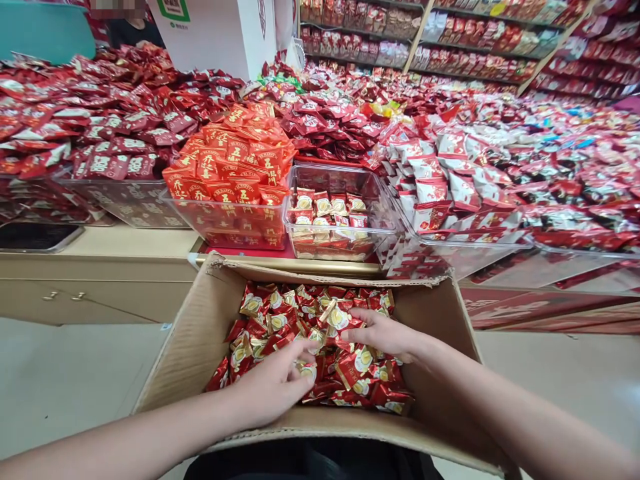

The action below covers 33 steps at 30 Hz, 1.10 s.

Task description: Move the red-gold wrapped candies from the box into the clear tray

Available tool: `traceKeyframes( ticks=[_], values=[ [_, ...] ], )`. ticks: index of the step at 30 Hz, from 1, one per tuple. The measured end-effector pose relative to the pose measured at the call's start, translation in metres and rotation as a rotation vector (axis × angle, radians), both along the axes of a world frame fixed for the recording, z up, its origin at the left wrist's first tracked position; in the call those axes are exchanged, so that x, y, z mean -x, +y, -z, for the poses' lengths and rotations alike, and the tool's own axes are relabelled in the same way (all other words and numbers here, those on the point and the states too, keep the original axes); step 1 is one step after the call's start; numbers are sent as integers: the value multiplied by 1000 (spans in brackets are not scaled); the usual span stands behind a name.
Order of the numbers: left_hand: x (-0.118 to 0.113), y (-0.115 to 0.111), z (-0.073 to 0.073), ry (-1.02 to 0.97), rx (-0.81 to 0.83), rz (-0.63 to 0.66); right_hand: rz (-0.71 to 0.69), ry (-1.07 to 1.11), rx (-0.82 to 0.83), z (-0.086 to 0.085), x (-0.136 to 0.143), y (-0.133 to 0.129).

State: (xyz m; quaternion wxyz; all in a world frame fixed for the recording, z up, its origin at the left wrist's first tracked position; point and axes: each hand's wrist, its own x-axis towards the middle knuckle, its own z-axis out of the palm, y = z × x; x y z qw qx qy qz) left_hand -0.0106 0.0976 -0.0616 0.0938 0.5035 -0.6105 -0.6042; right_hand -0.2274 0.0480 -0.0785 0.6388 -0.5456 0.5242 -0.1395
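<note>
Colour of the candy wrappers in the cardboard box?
Red with gold and a pale round patch; candy wrappers in the cardboard box, head view.

The box (200, 333) hides the lower part of the bin (345, 200) behind it. Inside the box, the left hand (273, 387) covers the sweets (350, 367) beneath its fingers, so any grip cannot be told. Box's near edge is cut off.

The open brown cardboard box (200, 333) leaves its top free for reaching in, though its four walls hem the sides. Just beyond its far wall, the half-filled clear plastic bin (345, 183) stands open-topped, flanked closely by heaped clear plastic bins (220, 227).
</note>
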Motion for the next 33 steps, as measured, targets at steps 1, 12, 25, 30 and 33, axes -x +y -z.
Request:
traceKeyframes(
  ticks=[1, 12, 25, 30, 33],
  values=[
    [4, -4, 0, -2, 37, -65, -23, -107, -44, -1, -1, 0],
    [37, -48, -15, -3, 351, -107, -151, 45, 367, -13, -3, 9],
    [27, -57, -57, 572, 51, -491, 167, -326, 274, -66, -17, -8],
    [23, -65, -62, 759, -59, -625, 274, -355, 295, -88, -32, -29],
    [22, -64, -61, 857, -179, -726, 321, -413, 282, -89, -42, -33]
  ],
)
